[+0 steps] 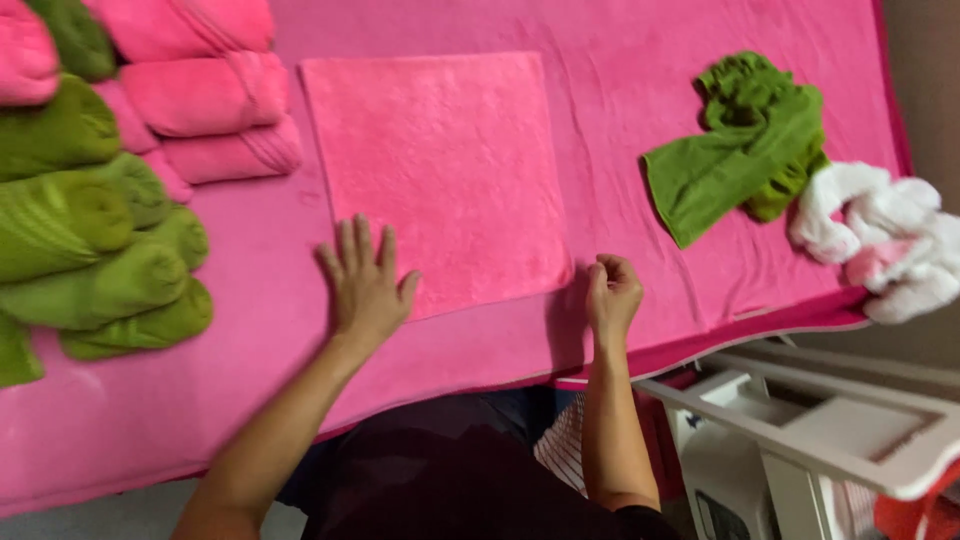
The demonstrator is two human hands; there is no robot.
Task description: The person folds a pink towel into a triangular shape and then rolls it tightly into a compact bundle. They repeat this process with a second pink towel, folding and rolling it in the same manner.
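A square pink towel (440,170) lies spread flat on a table covered with a magenta cloth (620,90). My left hand (362,285) rests flat, fingers apart, on the towel's near left corner. Just off the near right corner, my right hand (612,295) has its fingers curled, with the fingertips pinched at or right beside the towel's edge; whether it grips the fabric cannot be made out.
Rolled pink towels (205,95) and rolled green towels (90,240) are stacked at the left. A crumpled green towel (745,150) and a white and pink towel heap (885,235) lie at the right. A white rack (830,440) stands below the table's right edge.
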